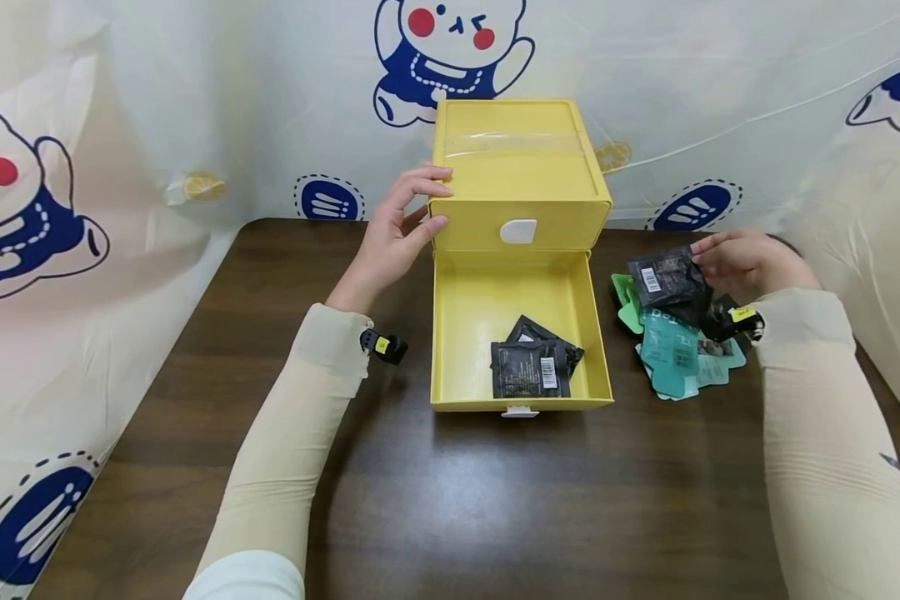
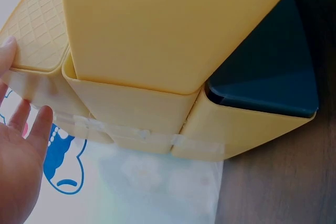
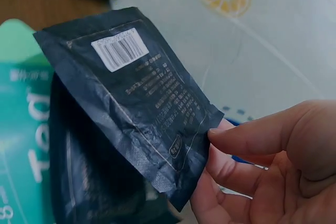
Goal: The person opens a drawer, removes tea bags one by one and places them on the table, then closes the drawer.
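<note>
My right hand pinches a flat black sachet by one edge, thumb on its printed side. In the right wrist view, the barcode faces up and a second black sachet lies under it. On the left, my left hand rests at the upper left corner of a yellow two-drawer box, fingers extended on its top and thumb near the front edge. The lower drawer is pulled out. Inside its front part lie black sachets, overlapping.
Beneath and beside the held sachet lies a pile of teal packets, with a bright green piece at its left. The upper drawer has a white pull tab. A patterned cloth hangs behind the dark wooden table.
</note>
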Available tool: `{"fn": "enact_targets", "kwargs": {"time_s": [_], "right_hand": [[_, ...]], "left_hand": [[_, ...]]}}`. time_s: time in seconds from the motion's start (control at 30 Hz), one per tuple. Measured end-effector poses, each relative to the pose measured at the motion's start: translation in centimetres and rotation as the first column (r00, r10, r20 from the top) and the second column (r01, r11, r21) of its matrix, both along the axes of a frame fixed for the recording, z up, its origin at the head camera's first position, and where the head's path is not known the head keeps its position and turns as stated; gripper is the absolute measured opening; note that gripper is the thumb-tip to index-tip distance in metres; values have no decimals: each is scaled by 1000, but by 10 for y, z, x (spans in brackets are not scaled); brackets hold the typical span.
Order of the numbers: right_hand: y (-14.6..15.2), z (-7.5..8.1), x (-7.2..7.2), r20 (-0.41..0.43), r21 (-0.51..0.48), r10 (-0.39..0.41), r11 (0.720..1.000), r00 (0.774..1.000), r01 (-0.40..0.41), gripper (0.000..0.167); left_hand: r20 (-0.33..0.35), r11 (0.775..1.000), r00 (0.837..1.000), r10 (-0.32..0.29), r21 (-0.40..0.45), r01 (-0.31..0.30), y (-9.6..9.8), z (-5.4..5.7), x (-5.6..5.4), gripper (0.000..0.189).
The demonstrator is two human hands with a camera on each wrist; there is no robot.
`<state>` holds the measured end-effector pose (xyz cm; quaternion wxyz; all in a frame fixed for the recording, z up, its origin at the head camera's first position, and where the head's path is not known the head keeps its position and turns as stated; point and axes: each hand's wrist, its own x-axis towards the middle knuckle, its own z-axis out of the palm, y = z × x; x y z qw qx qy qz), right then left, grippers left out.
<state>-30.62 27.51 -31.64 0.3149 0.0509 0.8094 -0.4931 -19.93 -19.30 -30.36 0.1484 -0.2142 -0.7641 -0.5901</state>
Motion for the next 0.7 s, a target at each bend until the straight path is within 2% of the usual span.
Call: {"fn": "enact_targets", "kwargs": {"time_s": [0.1,0.17,0.27,0.37,0.47,0.6,0.7], "right_hand": [[5,-6,1,34,5,-41,999,999,41,36],[8,-8,3,18,28,-42,999,999,41,35],[9,-10,8,-53,95,-16,995,998,21,27],[4,-6,16,-137,147,-14,988,990,34,21],[-4,2,22,-182,147,-27,988,983,55,17],[-18,19,28,-279,236,92,972,956,-24,23],[-32,33,33,-346,293,173,954,922,-68,31]], "left_hand": [[5,1000,1000,3,-4,-3,2,2,1,27],[9,1000,1000,7,-4,-7,2,2,2,28],[8,1000,1000,11,-7,-11,3,2,3,28],[8,1000,1000,12,-7,-11,3,2,3,27],[9,1000,1000,16,-8,-16,3,1,1,27],[12,1000,1000,21,-11,-21,3,0,-2,27],[11,1000,1000,22,-12,-22,3,-1,-2,27]]}}
